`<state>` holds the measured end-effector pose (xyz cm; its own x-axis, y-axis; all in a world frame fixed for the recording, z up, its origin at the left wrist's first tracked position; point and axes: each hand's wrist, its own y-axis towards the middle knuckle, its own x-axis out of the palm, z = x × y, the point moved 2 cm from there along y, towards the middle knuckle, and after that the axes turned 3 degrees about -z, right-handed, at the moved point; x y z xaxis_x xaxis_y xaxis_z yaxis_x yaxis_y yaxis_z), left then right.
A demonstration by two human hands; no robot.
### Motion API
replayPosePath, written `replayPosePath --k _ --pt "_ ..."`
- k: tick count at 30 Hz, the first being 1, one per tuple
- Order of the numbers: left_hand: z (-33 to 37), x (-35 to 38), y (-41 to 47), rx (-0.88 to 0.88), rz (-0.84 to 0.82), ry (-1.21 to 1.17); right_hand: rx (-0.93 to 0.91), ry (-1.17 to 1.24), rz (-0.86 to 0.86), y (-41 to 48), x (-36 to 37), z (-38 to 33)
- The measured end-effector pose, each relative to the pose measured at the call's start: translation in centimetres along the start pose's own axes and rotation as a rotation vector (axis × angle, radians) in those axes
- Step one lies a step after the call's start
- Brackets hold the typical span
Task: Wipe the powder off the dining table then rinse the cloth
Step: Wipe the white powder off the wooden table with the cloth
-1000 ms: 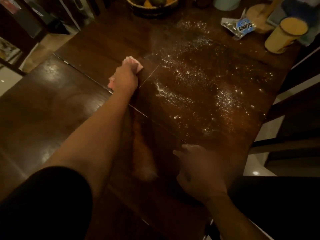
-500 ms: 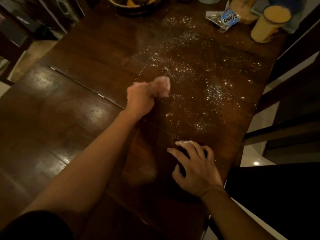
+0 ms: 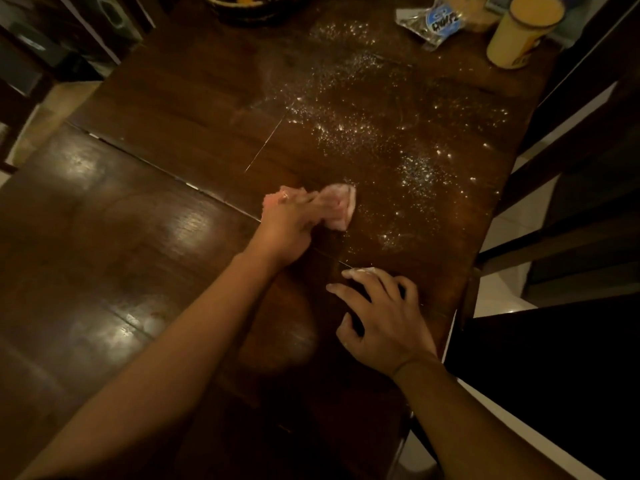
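Left grip (image 3: 287, 230): curled tight round a bunched pink cloth (image 3: 339, 206), pressing it flat to the tabletop (image 3: 104, 237); one fold sticking out past the knuckles toward the right edge.
Cloth position: mid-tabletop, just past the seam between the two leaves, at the near rim of the powder (image 3: 381, 133).
Right grip (image 3: 381, 317): holding nothing, spread and arched, tips down on the wood near the right edge; white dust on the fingertips (image 3: 360, 271).
Grips: near each other, not touching.
Powder spread: white specks scattered from the cloth out toward the far right corner.
Far right corner: yellow cup (image 3: 523, 29) upright, crinkled packet (image 3: 429, 20) just left of it.
Far edge: dark bowl (image 3: 249, 3), mostly cut off.
Off the right edge: dark chair (image 3: 571, 168).
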<state>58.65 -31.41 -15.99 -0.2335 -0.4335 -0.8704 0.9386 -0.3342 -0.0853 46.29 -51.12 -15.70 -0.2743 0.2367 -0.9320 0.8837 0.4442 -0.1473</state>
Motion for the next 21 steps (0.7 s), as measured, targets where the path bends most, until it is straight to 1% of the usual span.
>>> replayPosePath --k 1,2,3,4,5,6,7,8,9,11,13,14,15,16,17,18,20,21 --pt "-0.7 -0.7 -0.6 0.018 -0.029 -0.055 0.001 0.011 0.002 0.0 0.0 0.0" --pt "-1.8 -1.4 -1.1 -0.003 0.018 -0.112 0.001 0.019 0.003 0.0 0.1 0.0" --pt "-2.5 -2.3 -1.8 -0.076 0.109 -0.142 0.001 0.022 0.002 0.0 0.1 0.1" --pt "-3.2 -2.9 -2.3 -0.192 0.223 -0.132 0.001 0.020 0.001 0.0 0.1 0.1" --pt "-3.3 -3.0 -2.7 -0.325 0.317 -0.069 0.001 0.018 0.003 -0.1 0.2 0.1" --pt "-2.6 -2.6 -2.9 -0.441 0.364 0.010 0.000 0.014 0.009 -0.1 0.2 0.1" --pt "-1.3 -1.7 -3.1 -0.526 0.360 0.056 -0.001 0.013 0.018 -0.1 0.2 0.1" --pt "0.3 -0.5 -3.3 -0.555 0.335 0.073 0.000 0.015 0.029 -0.2 0.2 0.1" --pt "2.2 0.7 -3.8 -0.508 0.308 0.058 0.011 0.025 0.044 -0.2 0.3 0.2" --pt "5.1 2.9 -5.3 -0.271 0.239 0.032 0.075 0.059 0.094 -0.4 0.3 0.5" --pt "5.1 4.4 -7.3 -0.060 0.086 0.040 0.176 0.097 0.168 -1.0 0.3 1.1" --pt "4.3 4.3 -8.2 -0.007 0.024 -0.016 0.221 0.116 0.197 -1.4 0.2 1.5" --pt "3.4 3.7 -9.0 -0.007 -0.006 -0.091 0.253 0.129 0.207 -1.9 0.2 1.8" --pt "2.3 2.7 -9.4 -0.044 0.031 -0.143 0.264 0.132 0.202 -2.4 0.2 2.0" --pt "1.2 1.6 -9.5 -0.113 0.113 -0.142 0.256 0.125 0.185 -2.8 0.3 2.0" --pt "0.3 0.6 -9.3 -0.196 0.218 -0.089 0.239 0.109 0.164 -3.3 0.4 2.0" --pt "-0.1 -0.8 -8.1 -0.476 0.367 -0.010 0.217 0.083 0.118 -3.9 0.7 1.8" --pt "0.7 -0.8 -7.5 -0.603 0.377 0.005 0.219 0.080 0.107 -4.0 0.8 1.8"
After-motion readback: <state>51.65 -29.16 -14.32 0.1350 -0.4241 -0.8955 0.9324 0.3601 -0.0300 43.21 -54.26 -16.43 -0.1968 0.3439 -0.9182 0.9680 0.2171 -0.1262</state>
